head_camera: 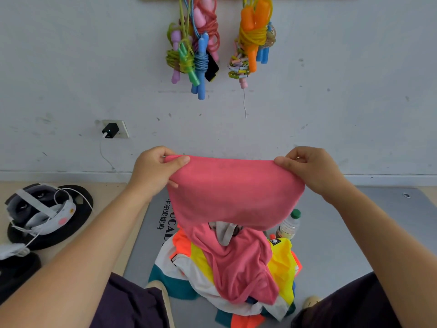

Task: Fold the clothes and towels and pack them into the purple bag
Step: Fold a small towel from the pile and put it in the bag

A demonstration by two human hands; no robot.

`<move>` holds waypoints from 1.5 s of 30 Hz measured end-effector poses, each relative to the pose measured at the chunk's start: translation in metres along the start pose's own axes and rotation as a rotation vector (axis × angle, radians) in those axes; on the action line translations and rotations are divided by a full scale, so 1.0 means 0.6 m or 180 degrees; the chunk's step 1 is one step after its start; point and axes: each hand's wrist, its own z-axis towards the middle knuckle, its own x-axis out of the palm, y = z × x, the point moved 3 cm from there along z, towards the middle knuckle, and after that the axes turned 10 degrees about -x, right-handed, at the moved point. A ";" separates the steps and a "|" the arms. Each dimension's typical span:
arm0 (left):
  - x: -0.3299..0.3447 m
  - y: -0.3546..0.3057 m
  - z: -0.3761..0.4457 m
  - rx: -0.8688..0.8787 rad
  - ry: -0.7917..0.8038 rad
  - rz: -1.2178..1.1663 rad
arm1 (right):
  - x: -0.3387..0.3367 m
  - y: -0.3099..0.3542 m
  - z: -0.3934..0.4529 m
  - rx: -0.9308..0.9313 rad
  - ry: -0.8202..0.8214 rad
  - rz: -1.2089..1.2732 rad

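Observation:
A pink towel (233,192) hangs in the air in front of me, spread between both hands. My left hand (155,170) pinches its upper left corner and my right hand (312,171) pinches its upper right corner. Its lower end trails down onto a pile of clothes (227,278) on the grey mat (343,245): a multicoloured garment in white, yellow, orange and teal, with a grey piece on top. No purple bag shows in this view.
A clear plastic bottle (289,224) with a green cap stands behind the pile at the right. Black weight plates with a headset and cables (45,214) lie on the floor at the left. Skipping ropes (196,48) hang on the wall, and a charger (110,130) sits in a socket.

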 end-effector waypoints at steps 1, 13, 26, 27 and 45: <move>-0.004 -0.001 0.001 -0.0047 -0.0090 -0.0162 | -0.004 -0.001 0.001 0.0035 -0.0009 0.0127; 0.021 -0.002 -0.019 -0.0301 0.0049 -0.0557 | 0.032 0.030 -0.026 0.0058 0.0777 0.0448; 0.097 -0.042 -0.105 -0.0323 0.1485 -0.0790 | 0.075 0.130 -0.076 -0.0359 0.1448 0.1337; 0.098 -0.043 -0.107 -0.0340 0.1513 -0.0770 | 0.072 0.130 -0.075 -0.0458 0.1219 0.1117; 0.099 -0.064 -0.130 0.0198 0.1970 -0.0613 | 0.047 0.134 -0.071 -0.1262 0.0622 -0.0257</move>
